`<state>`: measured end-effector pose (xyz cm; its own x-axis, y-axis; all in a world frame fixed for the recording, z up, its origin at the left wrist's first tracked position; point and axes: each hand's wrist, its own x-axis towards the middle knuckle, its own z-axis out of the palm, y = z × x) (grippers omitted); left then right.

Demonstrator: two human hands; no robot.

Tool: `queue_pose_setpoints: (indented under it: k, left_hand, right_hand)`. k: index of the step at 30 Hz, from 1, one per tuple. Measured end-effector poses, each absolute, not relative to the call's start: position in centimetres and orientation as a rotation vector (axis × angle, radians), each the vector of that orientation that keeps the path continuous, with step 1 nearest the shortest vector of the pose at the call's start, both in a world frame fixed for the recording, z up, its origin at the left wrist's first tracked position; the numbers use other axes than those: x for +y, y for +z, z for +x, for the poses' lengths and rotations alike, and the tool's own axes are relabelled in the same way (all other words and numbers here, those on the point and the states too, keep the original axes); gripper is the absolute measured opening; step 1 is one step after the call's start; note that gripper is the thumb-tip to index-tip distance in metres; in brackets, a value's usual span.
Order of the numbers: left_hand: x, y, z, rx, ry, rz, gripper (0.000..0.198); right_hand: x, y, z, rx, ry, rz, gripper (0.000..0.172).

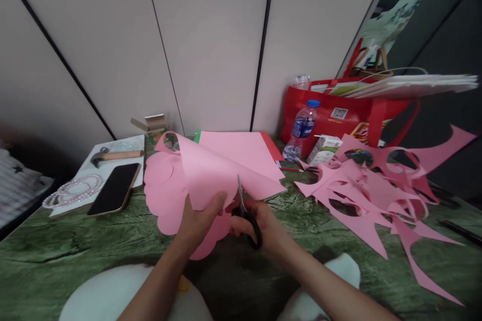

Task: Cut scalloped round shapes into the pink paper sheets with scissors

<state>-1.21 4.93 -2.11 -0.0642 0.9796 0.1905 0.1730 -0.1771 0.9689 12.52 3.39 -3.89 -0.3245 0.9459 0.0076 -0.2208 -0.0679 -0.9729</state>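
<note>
1. Here, from my remote post, I see the left hand (pixel 203 220) gripping the pink sheet (pixel 214 168), which curls up just beyond both hands.
2. The right hand (pixel 265 223) grasps scissors (pixel 253 225), blades at the sheet.
3. Farther out, I see rounded pink pieces (pixel 163 203) leftward, pink scraps (pixel 371 185) rightward.

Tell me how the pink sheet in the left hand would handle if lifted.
Likely bendy: the pink sheet curls over at its upper left. Probably light, since it looks like thin paper. It may crease where the left hand grips it.
</note>
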Motion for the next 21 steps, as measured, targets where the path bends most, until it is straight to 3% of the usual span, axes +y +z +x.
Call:
queue_pose_setpoints:
  k: [8,21]
  left_hand:
    - [5.0,-2.2,-1.3,1.309,1.254,1.425,0.020]
    - [5.2,-2.4,-1.4,1.285,1.218,1.430,0.021]
  right_hand:
    - [3.8,-4.4,12.7,-1.235,1.519,-0.783,0.037]
    - [4.0,-5.2,12.7,-1.225,1.515,-0.733,0.037]
